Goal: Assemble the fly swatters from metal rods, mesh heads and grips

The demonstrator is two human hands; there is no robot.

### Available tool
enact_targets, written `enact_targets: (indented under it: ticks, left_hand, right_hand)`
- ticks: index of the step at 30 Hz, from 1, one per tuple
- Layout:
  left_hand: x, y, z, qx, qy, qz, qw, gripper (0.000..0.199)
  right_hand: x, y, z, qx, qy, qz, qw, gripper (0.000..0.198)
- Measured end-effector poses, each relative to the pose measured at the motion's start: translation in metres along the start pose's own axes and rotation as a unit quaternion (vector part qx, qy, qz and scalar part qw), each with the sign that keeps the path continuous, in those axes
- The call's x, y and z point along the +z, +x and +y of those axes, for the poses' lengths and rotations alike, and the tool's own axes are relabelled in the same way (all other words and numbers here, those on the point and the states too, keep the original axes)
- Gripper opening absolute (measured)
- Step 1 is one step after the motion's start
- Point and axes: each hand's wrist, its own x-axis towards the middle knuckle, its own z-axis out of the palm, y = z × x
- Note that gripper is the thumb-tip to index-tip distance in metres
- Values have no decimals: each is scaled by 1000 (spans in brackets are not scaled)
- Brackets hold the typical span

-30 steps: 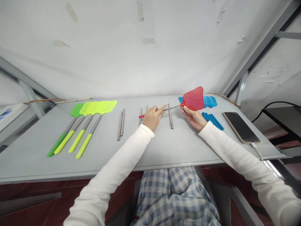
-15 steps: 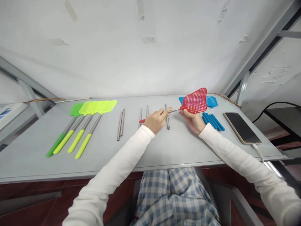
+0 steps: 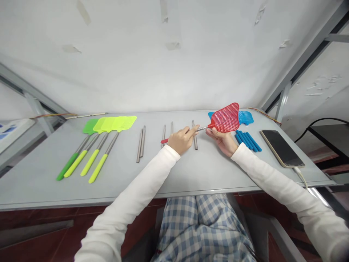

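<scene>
A red fly swatter (image 3: 225, 118) is held above the table between both hands, its mesh head to the right. My left hand (image 3: 182, 141) is closed round its handle; the red end pokes out to the left of the fist, and the rest of the grip is hidden. The fingers of my right hand (image 3: 221, 139) close on the neck, where the metal rod meets the red head. Beneath and around my left hand lie metal rods (image 3: 195, 136). Blue swatter heads (image 3: 245, 117) lie partly hidden behind the red one, with several blue handles (image 3: 248, 141) in front of them.
On the left lie several green and yellow fly swatters (image 3: 110, 124) in a fanned row. More metal rods (image 3: 141, 144) rest left of centre on the grey table (image 3: 117, 189). A phone (image 3: 282, 148) with a white cable lies at the right. The wall (image 3: 174, 80) stands behind.
Both hands keep their hold on the red fly swatter. Its head and my right hand have shifted very slightly left; the whole view has moved a little.
</scene>
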Motion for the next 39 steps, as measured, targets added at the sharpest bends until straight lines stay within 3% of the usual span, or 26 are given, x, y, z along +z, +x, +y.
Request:
enact_targets:
  ticks: [7,13,18,22,26,30,34,39]
  left_hand:
    - [-3,-1,3,-23,20,-15,999,40]
    - [-6,-2,9,-53,30,-19,998,38]
    - [-17,-4,10,-65,-34,58,996,36]
    - [-46,-13,-18,-146,-55,154,976,28]
    - [-79,-34,-73,-290,-5,194,937,29]
    - [-99,-62,-119,-382,69,133,912,35]
    - [-97,-77,-132,-413,116,38,902,39]
    - [-85,-76,-135,-392,195,-21,899,45]
  right_hand:
    - [-4,4,0,11,-32,-23,999,34]
    - [-5,7,1,-4,-128,-61,990,38]
    - [-12,14,-3,-66,-233,-55,969,41]
    - [-27,25,-7,-102,-310,-22,945,41]
    - [-35,30,-2,-138,-413,-23,900,31]
    - [-35,26,4,-182,-537,-87,819,20]
    - [-36,25,7,-219,-614,-117,749,15]
    - [-40,27,9,-235,-662,-92,706,13]
